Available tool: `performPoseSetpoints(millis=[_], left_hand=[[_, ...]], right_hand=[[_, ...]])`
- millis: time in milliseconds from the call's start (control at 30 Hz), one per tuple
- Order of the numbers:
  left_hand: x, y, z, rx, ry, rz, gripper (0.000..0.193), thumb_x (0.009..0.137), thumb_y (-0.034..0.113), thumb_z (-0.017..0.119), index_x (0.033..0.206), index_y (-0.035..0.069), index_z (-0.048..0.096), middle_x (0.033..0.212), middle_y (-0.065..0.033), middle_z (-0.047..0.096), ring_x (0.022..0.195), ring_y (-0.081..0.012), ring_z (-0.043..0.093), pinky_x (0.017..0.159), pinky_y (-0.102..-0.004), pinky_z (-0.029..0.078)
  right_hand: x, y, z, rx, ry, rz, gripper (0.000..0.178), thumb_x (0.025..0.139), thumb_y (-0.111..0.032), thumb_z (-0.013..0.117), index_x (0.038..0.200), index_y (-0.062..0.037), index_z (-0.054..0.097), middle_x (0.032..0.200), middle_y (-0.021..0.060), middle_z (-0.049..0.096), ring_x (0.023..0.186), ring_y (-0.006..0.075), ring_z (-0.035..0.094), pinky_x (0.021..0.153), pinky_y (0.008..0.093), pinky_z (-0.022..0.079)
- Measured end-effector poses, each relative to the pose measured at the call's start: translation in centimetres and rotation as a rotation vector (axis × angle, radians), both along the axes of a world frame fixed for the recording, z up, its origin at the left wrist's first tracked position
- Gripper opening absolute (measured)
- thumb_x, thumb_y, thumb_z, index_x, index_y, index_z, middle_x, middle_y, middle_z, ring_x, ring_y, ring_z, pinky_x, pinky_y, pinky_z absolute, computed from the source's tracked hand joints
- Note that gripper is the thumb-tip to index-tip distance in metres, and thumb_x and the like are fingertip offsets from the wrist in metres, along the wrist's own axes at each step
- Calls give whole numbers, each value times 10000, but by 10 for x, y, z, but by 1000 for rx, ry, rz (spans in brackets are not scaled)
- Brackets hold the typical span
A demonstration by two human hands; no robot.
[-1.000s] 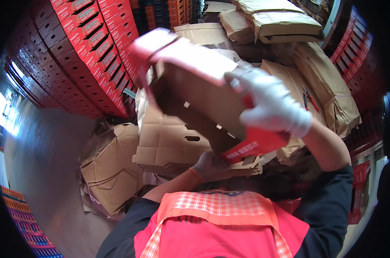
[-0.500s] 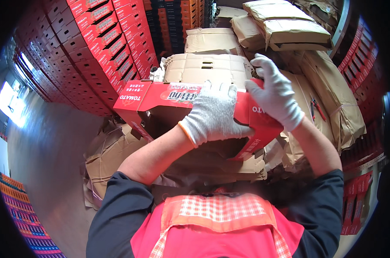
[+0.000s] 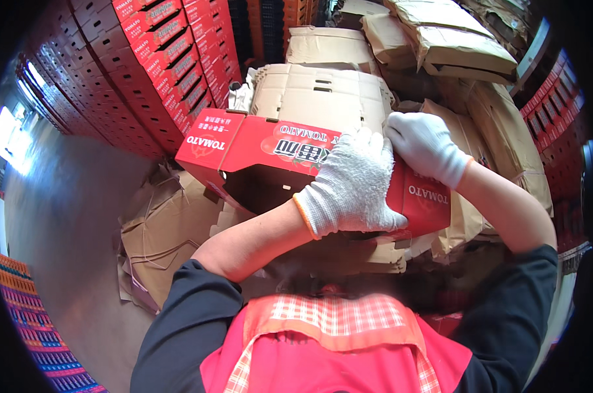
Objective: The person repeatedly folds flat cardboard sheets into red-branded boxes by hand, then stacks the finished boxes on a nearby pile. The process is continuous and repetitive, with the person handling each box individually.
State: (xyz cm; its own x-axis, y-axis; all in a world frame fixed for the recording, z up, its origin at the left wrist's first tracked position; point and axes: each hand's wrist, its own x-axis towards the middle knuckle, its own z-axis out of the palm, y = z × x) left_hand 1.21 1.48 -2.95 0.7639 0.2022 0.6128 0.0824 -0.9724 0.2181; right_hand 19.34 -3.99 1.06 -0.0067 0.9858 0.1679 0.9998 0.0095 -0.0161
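A red cardboard tomato box [image 3: 252, 141] is tipped so its printed side faces up at me, with a cut-out opening onto its dark inside. Across the right half of that side lies my left hand [image 3: 357, 185] in a white knit glove, fingers over the far edge and thumb stretched along the near edge, gripping the panel. My right hand [image 3: 425, 145], gloved alike, has its fingers curled at the far edge near the box's right corner. Just beyond the box is a stack of flat brown cardboard blanks [image 3: 319, 92].
Tall stacks of red boxes [image 3: 159, 56] rise at the left. Brown paper-wrapped bundles [image 3: 463, 49] are piled at the far right, and another wrapped bundle [image 3: 169, 226] lies at the near left beside the grey floor [image 3: 80, 209]. Colourful stacked boxes [image 3: 41, 327] stand at the lower left.
My right hand has gone from raised with spread fingers to curled on the box's far edge. The box's right end has swung round, showing more printed side. My left hand has shifted right.
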Motion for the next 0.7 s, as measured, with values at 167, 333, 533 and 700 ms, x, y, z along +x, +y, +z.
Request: performPoseSetpoints(millis=[167,333,533,700], left_hand=[[-2,6,-2,-373,-25,-181,1004,734,596,766,1348,-128,439,1276,-285,549,1180,-389,554,1043,-415,421],[-14,34,-15,-1145,-624,-619,612,1005,261,590,1465,-80,373,1429,-201,512,1288,-272,523,1088,-369,396],[-111,24,-70,-95,-298,-134,392,852,61,636,1232,-36,630,1200,-226,661,1100,-384,647,1017,-482,465],[-170,-7,-80,-328,-477,136,607,1038,430,385,1369,-62,516,1330,-196,606,1339,-355,488,1143,-456,326]], right_hand=[[-4,11,-3,52,296,-24,265,883,-295,593,875,-68,731,852,189,702,838,367,679,797,418,534],[-48,-9,-4,140,45,320,417,776,-261,697,1152,-90,640,1067,167,670,930,363,670,846,419,537],[20,6,-7,326,347,214,669,688,-137,751,1317,10,576,1186,194,677,1033,228,667,914,311,524],[127,-19,-83,121,1213,53,182,893,-161,659,998,-21,713,933,25,694,900,101,643,819,291,530]])
